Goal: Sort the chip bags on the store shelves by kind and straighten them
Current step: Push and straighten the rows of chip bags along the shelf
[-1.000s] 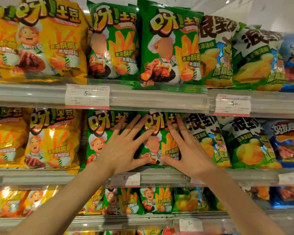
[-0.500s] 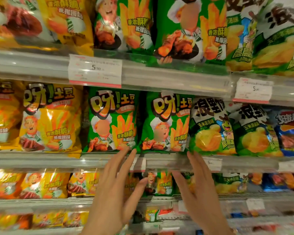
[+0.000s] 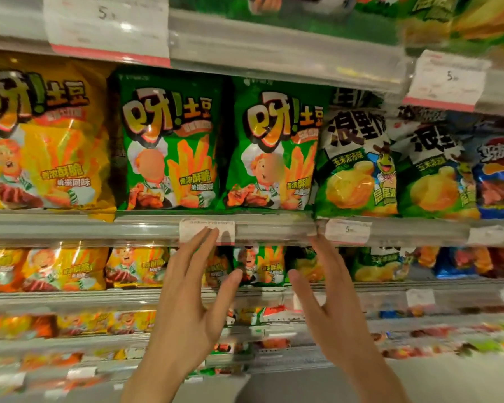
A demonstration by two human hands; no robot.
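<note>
Two green fries bags [image 3: 169,141] [image 3: 271,144] stand upright side by side on the middle shelf, between a yellow fries bag [image 3: 44,138] on the left and green-and-black chip bags [image 3: 358,161] on the right. On the shelf below stands a smaller green fries bag [image 3: 262,266]. My left hand [image 3: 189,303] and my right hand [image 3: 329,303] are raised in front of that lower shelf, palms facing each other, fingers spread, holding nothing. The small green bag shows in the gap between them.
Clear shelf rails carry price tags [image 3: 207,232] [image 3: 348,231]. Yellow bags [image 3: 67,269] fill the lower shelf on the left, green and blue bags [image 3: 454,263] on the right. More blurred shelves lie below, and the grey floor [image 3: 463,382] at the bottom right.
Both hands have come off the two green bags on the middle shelf and dropped to the shelf below. The view has tilted downward and is blurred.
</note>
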